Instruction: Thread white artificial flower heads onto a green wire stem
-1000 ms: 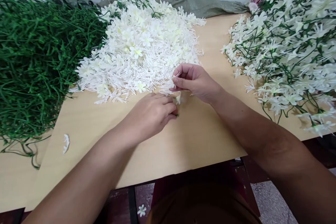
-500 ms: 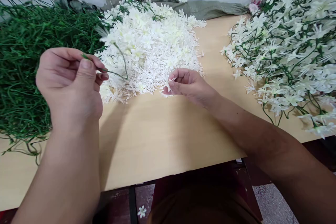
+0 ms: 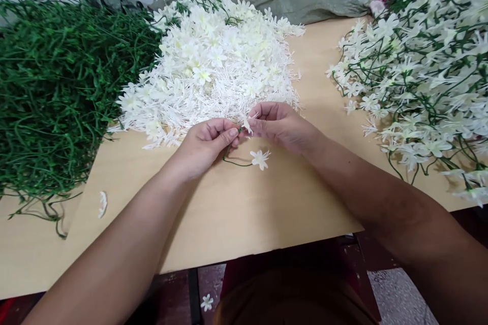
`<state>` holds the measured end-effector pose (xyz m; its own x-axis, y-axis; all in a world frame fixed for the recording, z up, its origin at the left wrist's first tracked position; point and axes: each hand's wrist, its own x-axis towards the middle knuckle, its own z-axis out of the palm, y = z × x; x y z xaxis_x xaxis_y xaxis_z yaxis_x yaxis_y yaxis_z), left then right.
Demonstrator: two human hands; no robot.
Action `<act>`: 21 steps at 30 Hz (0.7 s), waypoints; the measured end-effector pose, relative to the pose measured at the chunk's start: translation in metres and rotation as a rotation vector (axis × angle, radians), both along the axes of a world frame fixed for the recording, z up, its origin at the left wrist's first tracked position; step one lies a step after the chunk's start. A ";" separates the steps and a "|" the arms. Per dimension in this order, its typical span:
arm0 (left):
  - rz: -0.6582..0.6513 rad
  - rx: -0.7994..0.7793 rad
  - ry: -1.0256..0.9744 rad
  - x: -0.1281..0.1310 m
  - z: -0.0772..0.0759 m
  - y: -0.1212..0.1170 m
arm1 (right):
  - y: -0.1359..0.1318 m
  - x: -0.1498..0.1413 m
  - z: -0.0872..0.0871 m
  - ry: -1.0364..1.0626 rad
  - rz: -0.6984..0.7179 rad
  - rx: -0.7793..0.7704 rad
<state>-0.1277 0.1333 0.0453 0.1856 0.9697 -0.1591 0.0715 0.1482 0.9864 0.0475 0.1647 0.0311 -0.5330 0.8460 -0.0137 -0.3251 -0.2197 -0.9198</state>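
My left hand is closed in a pinch on a thin green artificial stem, near the middle of the table. At the far end of one branch of that stem sits a white flower, just below my hands. My right hand pinches a small white artificial flower at the tip of the stem, so both sets of fingertips nearly meet. Whether that flower is seated on the stem cannot be made out. Behind my hands spreads a heap of loose white flowers and thin white stamens.
A tall pile of green stems stands at left. Stems bearing white flowers are heaped at right. A grey-green cloth lies along the tiled wall. One white scrap is on the table; a fallen flower lies below.
My left hand has come right and down with the stem, meeting my right hand, which has stayed nearly in place with its flower. A white flower on the stem's branch now shows.
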 end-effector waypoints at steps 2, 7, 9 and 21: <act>0.008 0.001 -0.003 0.000 0.000 0.001 | -0.001 -0.002 -0.003 -0.009 0.031 -0.020; -0.012 -0.005 -0.003 -0.002 0.000 0.001 | -0.002 -0.005 -0.004 -0.004 0.029 -0.060; -0.002 -0.009 0.004 -0.001 0.000 0.001 | -0.002 -0.004 -0.002 -0.006 0.017 -0.074; -0.025 0.007 0.067 -0.005 -0.004 0.002 | -0.001 -0.003 0.000 -0.210 -0.065 0.180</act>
<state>-0.1323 0.1357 0.0410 0.1988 0.9660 -0.1654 0.1407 0.1389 0.9803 0.0440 0.1635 0.0311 -0.4785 0.8774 0.0355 -0.1310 -0.0314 -0.9909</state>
